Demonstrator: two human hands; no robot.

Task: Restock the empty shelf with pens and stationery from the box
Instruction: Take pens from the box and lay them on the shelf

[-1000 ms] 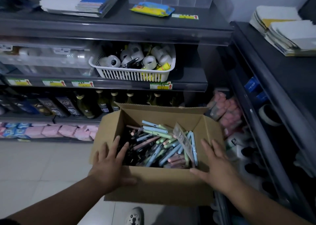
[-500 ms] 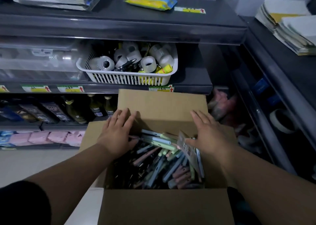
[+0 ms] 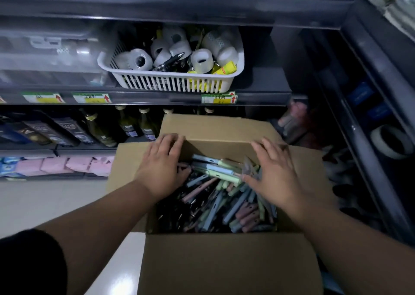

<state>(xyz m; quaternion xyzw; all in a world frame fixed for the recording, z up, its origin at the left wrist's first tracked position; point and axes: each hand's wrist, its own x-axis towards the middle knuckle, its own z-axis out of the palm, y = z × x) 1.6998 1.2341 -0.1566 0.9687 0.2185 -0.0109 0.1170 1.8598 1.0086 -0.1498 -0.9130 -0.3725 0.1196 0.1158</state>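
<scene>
K: Both hands went fwd since the earlier frame, from the middle of the box to its far side. View's also closer & steeper.
M: Holding anything?
K: No. The left hand lies flat, fingers straight, tips at the fold of the far flap. Same w/ the right hand: spread and relaxed over the far right corner, thumb just beside the pens. Neither grips a thing.
M: Why there, then?
K: Prob. pressing that flap back so it stays out of the way, or steadying the box before picking. Only a guess. All flaps are folded out, so the contents are open to reach.
M: And the stock?
K: Pens are all in the box. Pastel blue, green & pink ones are heaped to the right, darker ones to the left, in a loose crosswise pile. The box sits low, in front of and below the shelf w/ the white basket.
M: What's in the basket?
K: Tape rolls, mostly. Bare shelf shows right of it, but can't tell if that's the target spot. Bottles stand one level down, left of the far flap.
M: Task status?
K: Barely begun, by the look of it; nothing's lifted out. Next step needs a grasp on a bunch of pens. It's a loose pile, so they'd likely slide & scatter if grabbed carelessly.
</scene>
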